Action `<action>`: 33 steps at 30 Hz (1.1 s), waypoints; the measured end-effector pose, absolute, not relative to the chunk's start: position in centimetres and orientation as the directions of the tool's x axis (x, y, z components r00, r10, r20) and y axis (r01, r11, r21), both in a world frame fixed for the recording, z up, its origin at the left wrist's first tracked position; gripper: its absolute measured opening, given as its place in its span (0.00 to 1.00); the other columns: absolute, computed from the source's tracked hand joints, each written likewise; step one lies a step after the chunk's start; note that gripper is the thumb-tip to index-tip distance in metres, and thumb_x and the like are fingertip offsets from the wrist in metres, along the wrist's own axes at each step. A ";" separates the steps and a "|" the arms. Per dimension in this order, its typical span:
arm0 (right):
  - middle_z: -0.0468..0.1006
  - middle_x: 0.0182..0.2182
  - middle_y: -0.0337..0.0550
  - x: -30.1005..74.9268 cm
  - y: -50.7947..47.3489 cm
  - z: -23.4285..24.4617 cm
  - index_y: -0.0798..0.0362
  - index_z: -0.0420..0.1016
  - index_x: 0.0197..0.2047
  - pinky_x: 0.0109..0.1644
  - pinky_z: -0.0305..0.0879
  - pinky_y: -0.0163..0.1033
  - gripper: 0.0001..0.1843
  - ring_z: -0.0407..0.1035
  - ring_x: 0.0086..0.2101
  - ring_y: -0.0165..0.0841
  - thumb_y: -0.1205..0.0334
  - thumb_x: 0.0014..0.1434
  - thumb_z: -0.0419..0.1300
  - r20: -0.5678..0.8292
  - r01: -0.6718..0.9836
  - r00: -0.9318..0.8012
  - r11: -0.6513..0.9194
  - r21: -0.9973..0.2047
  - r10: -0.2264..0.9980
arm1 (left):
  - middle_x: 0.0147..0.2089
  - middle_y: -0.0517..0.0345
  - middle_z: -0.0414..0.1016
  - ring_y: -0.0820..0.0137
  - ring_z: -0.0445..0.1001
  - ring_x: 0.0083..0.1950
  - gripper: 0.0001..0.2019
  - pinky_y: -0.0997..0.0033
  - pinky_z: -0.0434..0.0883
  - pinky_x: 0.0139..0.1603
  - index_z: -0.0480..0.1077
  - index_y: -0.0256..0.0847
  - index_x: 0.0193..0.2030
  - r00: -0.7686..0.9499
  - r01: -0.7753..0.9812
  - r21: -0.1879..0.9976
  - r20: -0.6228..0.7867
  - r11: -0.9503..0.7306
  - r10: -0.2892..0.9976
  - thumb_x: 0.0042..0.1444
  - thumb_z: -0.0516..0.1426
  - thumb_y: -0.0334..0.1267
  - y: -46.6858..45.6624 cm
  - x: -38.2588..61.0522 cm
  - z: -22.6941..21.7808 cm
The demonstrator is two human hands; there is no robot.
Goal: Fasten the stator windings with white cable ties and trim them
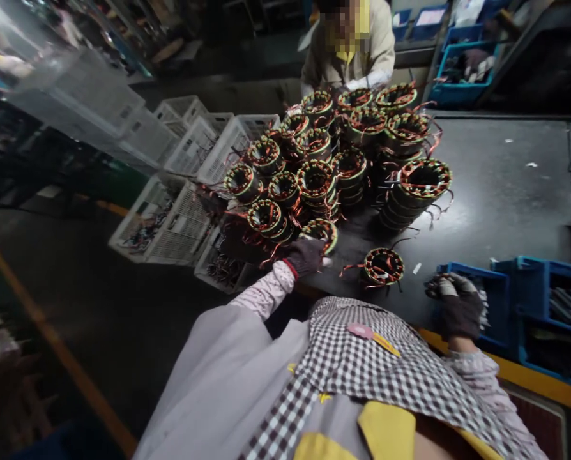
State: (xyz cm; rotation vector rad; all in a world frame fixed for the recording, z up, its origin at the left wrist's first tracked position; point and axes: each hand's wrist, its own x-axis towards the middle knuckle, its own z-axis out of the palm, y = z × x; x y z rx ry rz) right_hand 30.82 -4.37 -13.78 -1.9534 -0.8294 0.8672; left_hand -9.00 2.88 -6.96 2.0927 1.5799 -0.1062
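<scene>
My left hand (309,254), in a dark glove with pale fingertips, is closed on the near edge of a wound motor stator (331,237) at the front of the stacks. That stator is a ring with copper windings and green-yellow edging, partly hidden by the hand. To its right a single stator (384,267) lies on the dark table with its copper leads sticking out. My right hand (458,303), gloved alike, is at the rim of a blue bin (497,297). Its fingers are curled, and what they hold is too dark to make out.
Several stacks of stators (317,182) cover the table's middle and left. A tall stack (400,207) stands at the right. White plastic crates (182,223) stand at the left. A co-worker (350,57) is across the table (501,185). Another blue bin (529,287) holds metal parts.
</scene>
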 end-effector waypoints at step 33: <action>0.84 0.63 0.50 23.9 1.1 -12.5 0.50 0.83 0.64 0.66 0.82 0.56 0.20 0.81 0.59 0.43 0.45 0.79 0.68 -0.442 0.843 0.148 -0.346 -0.411 0.885 | 0.67 0.37 0.86 0.48 0.85 0.67 0.21 0.52 0.81 0.70 0.82 0.37 0.70 0.612 0.791 0.346 -0.459 -0.505 0.644 0.74 0.63 0.38 2.1 8.5 -12.4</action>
